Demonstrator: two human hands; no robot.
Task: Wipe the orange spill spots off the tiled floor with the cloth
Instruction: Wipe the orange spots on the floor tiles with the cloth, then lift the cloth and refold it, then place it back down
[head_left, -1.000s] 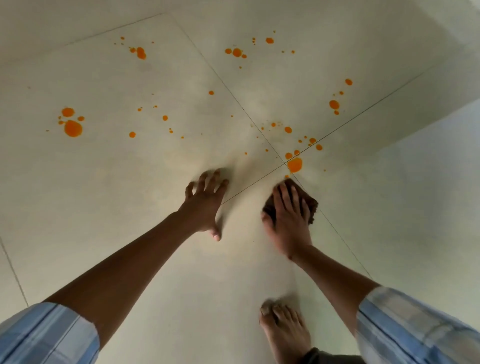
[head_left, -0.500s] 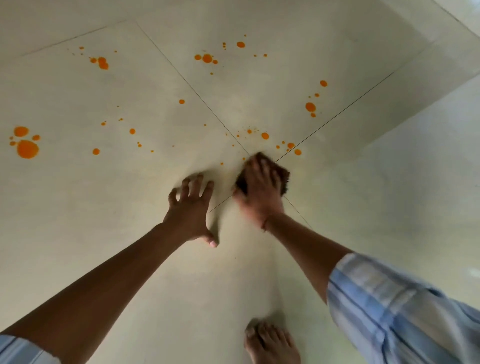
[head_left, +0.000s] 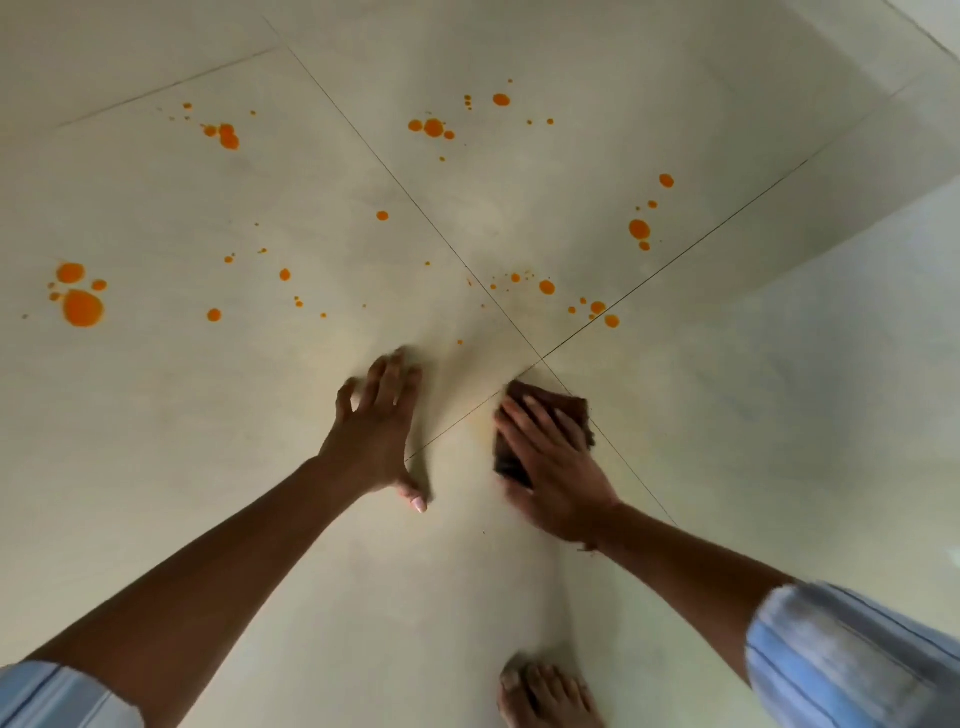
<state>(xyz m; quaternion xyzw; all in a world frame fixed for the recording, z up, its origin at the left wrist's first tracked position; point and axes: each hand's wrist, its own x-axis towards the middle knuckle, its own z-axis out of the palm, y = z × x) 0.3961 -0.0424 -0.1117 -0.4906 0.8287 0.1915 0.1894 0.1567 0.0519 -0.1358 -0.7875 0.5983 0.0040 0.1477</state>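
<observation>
The floor (head_left: 311, 519) is laid in large pale tiles, with thin grout lines crossing at a junction just beyond the hands. The right hand (head_left: 550, 467) lies flat, palm down, fingers extended and pressed on a dark brown cloth (head_left: 574, 408). The cloth sits on the floor immediately on the near side of the grout junction; its far corners show beyond the fingertips and one edge shows at the thumb side. The hand is somewhat blurred. It presses the cloth rather than clutching it.

The left hand (head_left: 376, 431) is open and empty, fingers spread, planted on the floor just beside the cloth hand, with the thumb pointing back toward the person. A grout line runs between the two hands.

Orange spill spots (head_left: 83, 307) remain scattered over the tiles beyond both hands. The largest blot lies far left with smaller drops round it. A cluster lies upper left, another at upper centre, and a group at upper right. A further line of drops sits just beyond the grout junction, near the cloth but apart from it. A faint yellowish smear shows on the tile at the cloth's left edge.

Both forearms are bare; a blue striped sleeve (head_left: 841, 660) shows at the lower right and another at the lower left corner. A bare foot (head_left: 540, 696) rests on the floor at the bottom edge, below the right forearm.
</observation>
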